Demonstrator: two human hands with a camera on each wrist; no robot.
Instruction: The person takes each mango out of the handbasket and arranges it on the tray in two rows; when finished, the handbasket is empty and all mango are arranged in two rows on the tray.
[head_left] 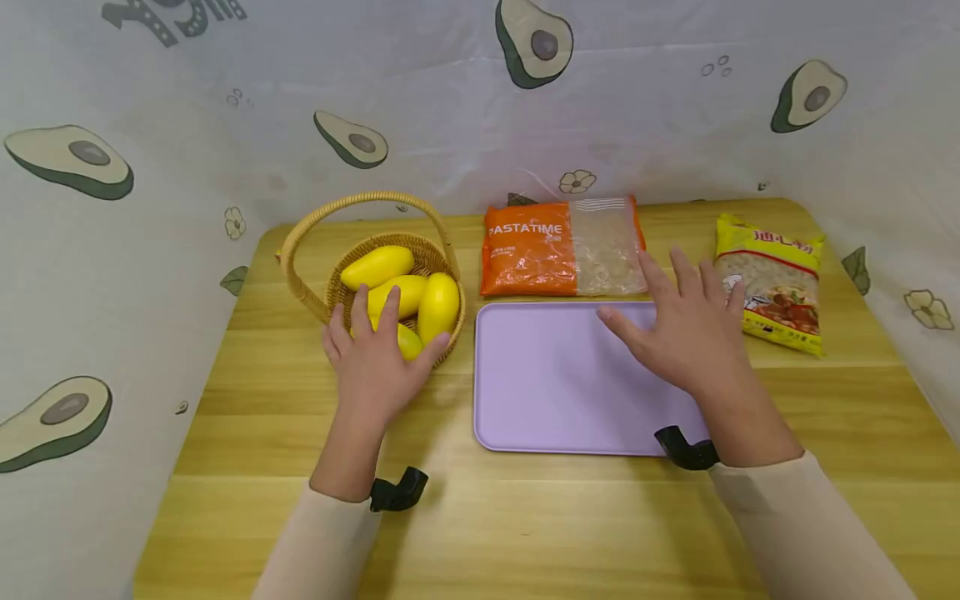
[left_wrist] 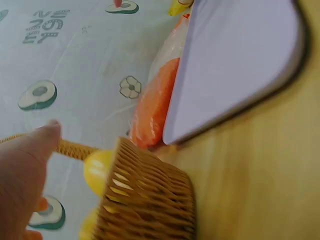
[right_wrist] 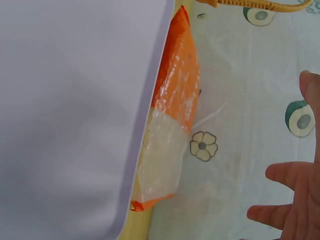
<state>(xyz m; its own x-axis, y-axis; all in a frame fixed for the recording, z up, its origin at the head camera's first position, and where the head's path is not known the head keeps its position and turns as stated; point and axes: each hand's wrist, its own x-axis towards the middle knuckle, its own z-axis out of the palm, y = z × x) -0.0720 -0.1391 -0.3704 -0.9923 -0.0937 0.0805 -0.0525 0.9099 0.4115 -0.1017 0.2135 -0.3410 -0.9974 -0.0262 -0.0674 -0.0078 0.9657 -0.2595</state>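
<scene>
The left hand [head_left: 375, 367], fingers spread apart, hung over the near side of a round, tan woven-wicker basket [left_wrist: 150, 200] with a tall arched handle; contact with the contents could not be told. Smooth yellow oval fruits [head_left: 438, 305] lay inside it, at the left on the far part of the light wood-grain table [head_left: 525, 525]. The right hand [head_left: 686, 337], well apart from the left, also had its fingers spread, above the right part of a flat lilac rectangular tray [head_left: 555, 375]. Just beyond the tray's far edge lay an orange and clear plastic bag [head_left: 562, 247] marked PASTATIME. Farther right, a yellow printed plastic bag [head_left: 772, 287] of pale pieces lay at a slant.
</scene>
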